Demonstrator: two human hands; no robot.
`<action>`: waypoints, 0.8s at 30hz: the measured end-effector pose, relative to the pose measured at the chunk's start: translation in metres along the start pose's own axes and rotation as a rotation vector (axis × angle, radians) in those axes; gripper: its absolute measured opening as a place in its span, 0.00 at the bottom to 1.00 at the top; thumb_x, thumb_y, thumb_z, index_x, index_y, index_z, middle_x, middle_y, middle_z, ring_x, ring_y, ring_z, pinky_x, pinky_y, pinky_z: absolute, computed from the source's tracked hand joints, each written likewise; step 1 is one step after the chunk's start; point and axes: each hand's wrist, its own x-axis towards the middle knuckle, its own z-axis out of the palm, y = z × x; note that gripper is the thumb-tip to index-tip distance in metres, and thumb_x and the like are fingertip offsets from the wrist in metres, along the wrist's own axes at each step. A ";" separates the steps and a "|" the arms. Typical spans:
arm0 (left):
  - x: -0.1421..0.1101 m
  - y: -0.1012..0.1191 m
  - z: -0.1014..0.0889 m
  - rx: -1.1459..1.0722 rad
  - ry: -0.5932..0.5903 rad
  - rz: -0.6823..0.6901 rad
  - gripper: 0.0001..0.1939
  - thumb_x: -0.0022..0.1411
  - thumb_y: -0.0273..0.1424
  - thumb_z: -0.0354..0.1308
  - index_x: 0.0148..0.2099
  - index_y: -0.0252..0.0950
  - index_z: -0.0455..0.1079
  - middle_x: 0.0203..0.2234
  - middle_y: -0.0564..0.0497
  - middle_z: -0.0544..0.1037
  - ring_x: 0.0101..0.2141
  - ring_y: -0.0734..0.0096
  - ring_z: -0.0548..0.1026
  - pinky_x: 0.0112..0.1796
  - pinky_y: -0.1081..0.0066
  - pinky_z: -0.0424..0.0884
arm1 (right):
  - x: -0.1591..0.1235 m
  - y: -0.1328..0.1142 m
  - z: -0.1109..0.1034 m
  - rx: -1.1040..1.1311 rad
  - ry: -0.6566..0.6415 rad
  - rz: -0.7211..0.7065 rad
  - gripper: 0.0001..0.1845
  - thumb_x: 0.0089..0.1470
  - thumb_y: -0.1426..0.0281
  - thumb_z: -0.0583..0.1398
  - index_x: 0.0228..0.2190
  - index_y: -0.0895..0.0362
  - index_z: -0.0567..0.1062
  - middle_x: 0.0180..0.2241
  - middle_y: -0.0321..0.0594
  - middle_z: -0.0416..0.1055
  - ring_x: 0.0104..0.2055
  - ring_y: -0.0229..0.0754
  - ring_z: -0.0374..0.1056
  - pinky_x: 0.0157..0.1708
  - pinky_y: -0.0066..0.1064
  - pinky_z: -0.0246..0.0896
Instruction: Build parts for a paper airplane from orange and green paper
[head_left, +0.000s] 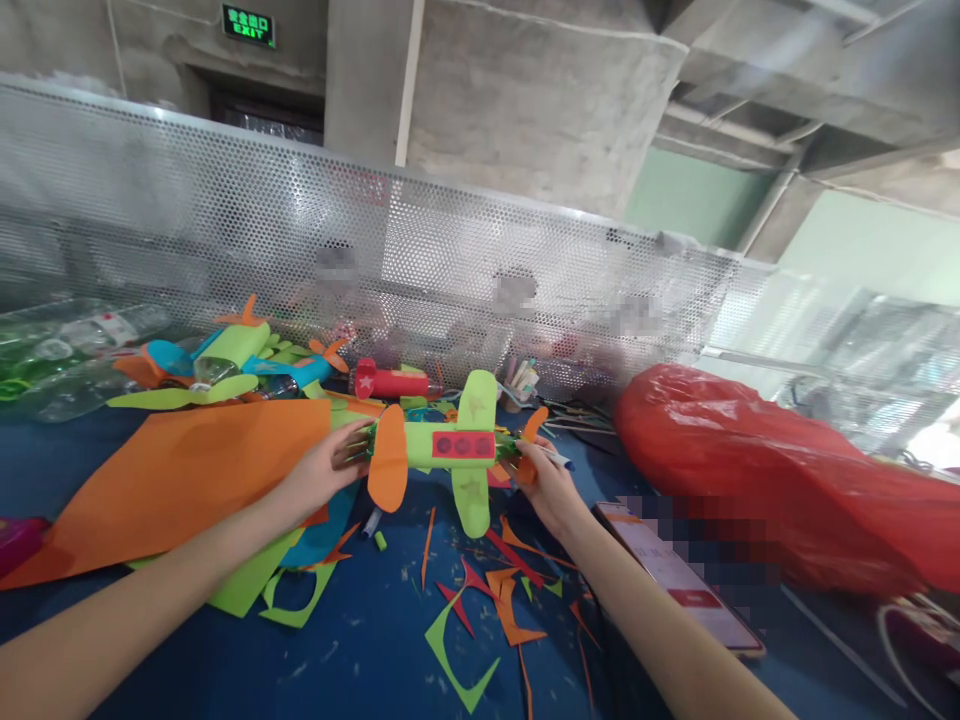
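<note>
Above the blue table, a toy plane (420,446) made from a bottle wrapped in light green paper is held level between both hands. It has green wings (472,505), an orange paper tail piece (388,460) and a red strip (463,445) with three dark circles. My left hand (339,464) closes on the plane's left end. At the other end, beside an orange propeller (534,425), my right hand (553,490) grips the plane. A white marker (556,459) with a dark blue end sticks out by the right hand's fingers; how it is held is partly hidden.
Orange paper (202,470) and cut scraps (514,605) litter the table. Other paper planes (292,372), a red one (397,383) and clear bottles (82,385) stand behind. At right lie a phone (679,575) and a red plastic bag (750,470). A perforated metal screen (450,240) borders the back.
</note>
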 end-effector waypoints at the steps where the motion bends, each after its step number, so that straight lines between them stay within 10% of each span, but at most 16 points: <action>1: -0.001 0.001 0.000 0.006 0.002 -0.006 0.34 0.52 0.39 0.62 0.60 0.38 0.58 0.57 0.41 0.67 0.58 0.52 0.64 0.55 0.54 0.63 | 0.000 -0.001 0.000 -0.002 0.006 0.002 0.21 0.32 0.72 0.70 0.28 0.52 0.66 0.24 0.27 0.71 0.29 0.36 0.71 0.31 0.32 0.74; 24: -0.004 0.007 0.002 -0.005 0.063 -0.057 0.30 0.55 0.41 0.59 0.58 0.37 0.61 0.46 0.43 0.75 0.49 0.55 0.73 0.49 0.56 0.69 | 0.004 0.001 -0.005 -0.068 0.034 0.065 0.24 0.28 0.69 0.73 0.27 0.54 0.67 0.23 0.29 0.74 0.23 0.36 0.72 0.23 0.25 0.73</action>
